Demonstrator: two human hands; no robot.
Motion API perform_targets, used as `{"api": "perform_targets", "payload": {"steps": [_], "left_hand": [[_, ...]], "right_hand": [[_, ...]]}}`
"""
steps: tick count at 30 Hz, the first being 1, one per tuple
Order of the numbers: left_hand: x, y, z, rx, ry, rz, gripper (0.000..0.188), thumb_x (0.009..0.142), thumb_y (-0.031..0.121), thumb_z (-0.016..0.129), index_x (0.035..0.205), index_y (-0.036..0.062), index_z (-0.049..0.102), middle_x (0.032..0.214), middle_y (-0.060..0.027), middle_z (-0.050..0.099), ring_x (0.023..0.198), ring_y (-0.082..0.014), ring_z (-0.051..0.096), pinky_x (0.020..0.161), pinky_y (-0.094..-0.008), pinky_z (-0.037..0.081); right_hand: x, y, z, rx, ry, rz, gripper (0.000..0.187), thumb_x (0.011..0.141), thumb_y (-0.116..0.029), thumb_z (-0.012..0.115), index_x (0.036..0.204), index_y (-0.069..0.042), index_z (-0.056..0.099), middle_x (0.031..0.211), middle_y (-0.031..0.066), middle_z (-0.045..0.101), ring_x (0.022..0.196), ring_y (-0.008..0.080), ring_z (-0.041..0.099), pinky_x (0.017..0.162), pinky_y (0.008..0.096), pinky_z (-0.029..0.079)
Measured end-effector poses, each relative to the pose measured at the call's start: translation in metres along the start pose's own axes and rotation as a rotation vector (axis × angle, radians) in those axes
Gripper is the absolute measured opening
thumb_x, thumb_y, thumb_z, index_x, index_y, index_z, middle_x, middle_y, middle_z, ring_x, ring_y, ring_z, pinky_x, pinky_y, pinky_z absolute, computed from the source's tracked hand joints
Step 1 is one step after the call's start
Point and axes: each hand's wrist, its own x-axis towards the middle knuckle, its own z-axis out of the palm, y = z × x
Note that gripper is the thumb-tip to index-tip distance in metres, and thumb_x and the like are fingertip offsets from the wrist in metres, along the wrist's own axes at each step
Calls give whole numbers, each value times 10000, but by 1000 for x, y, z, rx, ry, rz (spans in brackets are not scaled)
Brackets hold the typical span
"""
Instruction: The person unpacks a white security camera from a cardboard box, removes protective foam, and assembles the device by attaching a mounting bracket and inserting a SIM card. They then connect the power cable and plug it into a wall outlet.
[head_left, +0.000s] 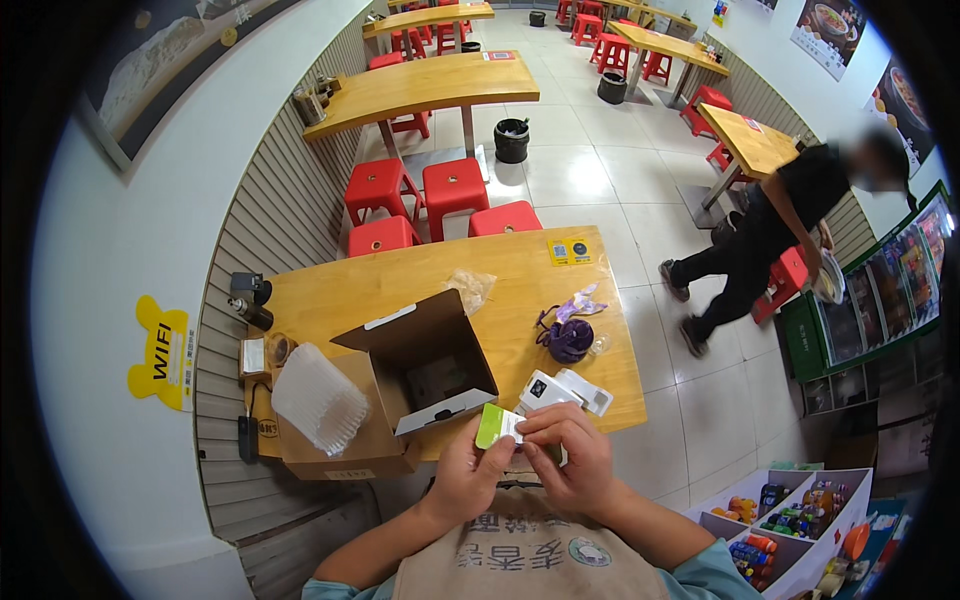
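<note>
A small green and white box (490,426) is up in front of the apron (510,545), near the close edge of the wooden counter (400,275). Both hands are on it. The left hand (468,470) holds the left part, and its grip is pinched, with the thumb lying on the front of the box. The right hand (568,455) is at the other end, and its grip looks pinched there too, with the fingers bent close together. The fingers hide some of the box, so I cannot tell if it is open

To do this well, I think the left grip should be firm but soft, because a little box like this could get squashed. The left hand can be the steady one, and the right fingertips can make the small moves. It would be smart to bring the box a bit more over the counter, so it does not drop past the edge if it slips

A white case (545,392) lies just past the right hand, so take care not to bump it. The big open brown box (440,375) is near the left hand, with puffy clear wrap (318,400) next to it. A purple pouch (568,340) sits farther off, behind the white case
</note>
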Motion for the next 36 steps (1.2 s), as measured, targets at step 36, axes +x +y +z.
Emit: {"api": "perform_targets", "payload": {"steps": [36], "left_hand": [[10,-7,-11,541,74,216,224,1029,173,565,1125,-29,552,921,-194,648,804,-337,656,704,-414,508]], "right_hand": [[6,-7,3,-74,-23,247,189,855,-41,766,1033,-9,710,1091,141,714,949,300,713,824,366,574]]}}
